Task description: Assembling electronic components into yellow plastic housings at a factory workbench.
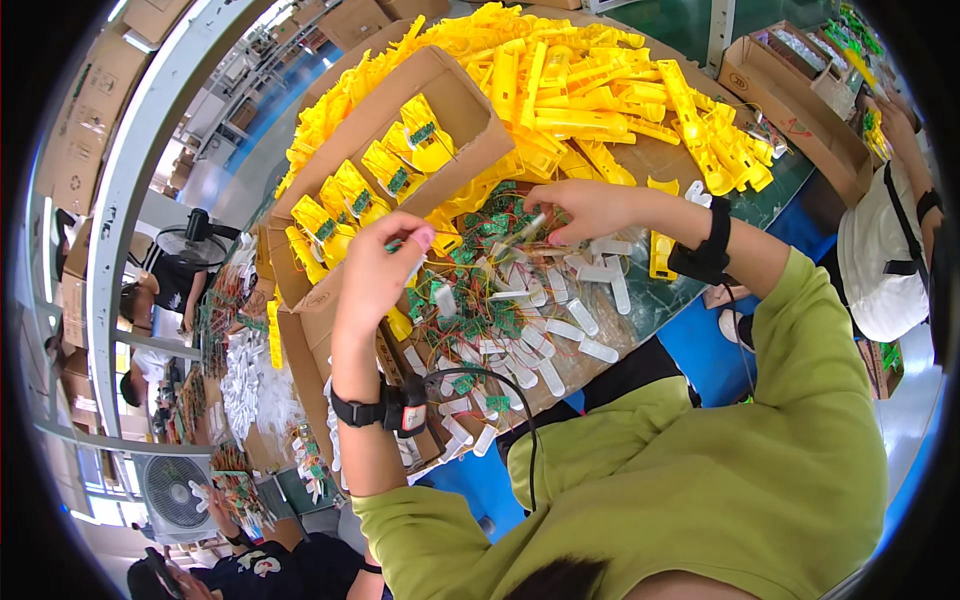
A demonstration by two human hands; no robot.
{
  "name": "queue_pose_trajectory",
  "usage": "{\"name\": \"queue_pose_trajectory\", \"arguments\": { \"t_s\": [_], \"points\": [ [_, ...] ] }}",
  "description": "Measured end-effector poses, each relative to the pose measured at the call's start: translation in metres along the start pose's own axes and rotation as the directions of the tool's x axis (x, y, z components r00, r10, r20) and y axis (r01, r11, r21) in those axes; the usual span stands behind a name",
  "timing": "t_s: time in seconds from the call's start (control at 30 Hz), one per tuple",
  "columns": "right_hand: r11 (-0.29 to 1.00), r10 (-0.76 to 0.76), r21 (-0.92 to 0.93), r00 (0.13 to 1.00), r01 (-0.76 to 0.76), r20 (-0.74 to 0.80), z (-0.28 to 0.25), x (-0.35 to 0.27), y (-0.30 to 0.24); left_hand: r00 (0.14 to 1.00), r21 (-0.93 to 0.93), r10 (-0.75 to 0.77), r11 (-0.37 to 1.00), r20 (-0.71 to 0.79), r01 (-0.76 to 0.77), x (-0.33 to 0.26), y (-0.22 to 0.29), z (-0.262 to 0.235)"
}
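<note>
Creased green shirt (pixel 680 480), round-ended white strips (pixel 598 349), flat circuit boards (pixel 507 322)

Pale strip (pixel 523 232) between the hands (pixel 572 208), blurred — right-edge co-worker (pixel 885 262), cut off

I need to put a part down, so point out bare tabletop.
Green patches of table show right of the white pieces, below the single yellow piece, and between the yellow pile and right forearm. Crowded: around the left hand and right hand, with circuit boards; the far side, under that pile.
</note>
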State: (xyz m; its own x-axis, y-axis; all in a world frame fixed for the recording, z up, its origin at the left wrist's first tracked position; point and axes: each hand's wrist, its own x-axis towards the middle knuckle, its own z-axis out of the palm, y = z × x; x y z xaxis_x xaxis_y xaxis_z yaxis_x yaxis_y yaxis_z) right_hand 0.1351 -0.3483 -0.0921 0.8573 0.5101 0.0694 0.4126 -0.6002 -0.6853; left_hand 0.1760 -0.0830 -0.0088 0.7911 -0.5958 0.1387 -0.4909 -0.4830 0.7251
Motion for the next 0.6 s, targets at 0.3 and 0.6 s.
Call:
{"name": "queue_pose_trajectory", "arguments": {
  "t_s": [0.3, 0.6],
  "points": [
    [0.929, 0.164, 0.368, 0.934, -0.038, -0.316, -0.026, 0.001, -0.015, 0.966, -0.059, 0.080, 0.993, -0.247, -0.098, -0.015, 0.028, -0.042],
    [0.912, 0.153, 0.407, 0.892, 0.038, -0.426, -0.092, 0.007, -0.034, 0.936, -0.022, 0.054, 0.998, -0.348, -0.066, -0.037, 0.040, -0.058]
  ]
}}
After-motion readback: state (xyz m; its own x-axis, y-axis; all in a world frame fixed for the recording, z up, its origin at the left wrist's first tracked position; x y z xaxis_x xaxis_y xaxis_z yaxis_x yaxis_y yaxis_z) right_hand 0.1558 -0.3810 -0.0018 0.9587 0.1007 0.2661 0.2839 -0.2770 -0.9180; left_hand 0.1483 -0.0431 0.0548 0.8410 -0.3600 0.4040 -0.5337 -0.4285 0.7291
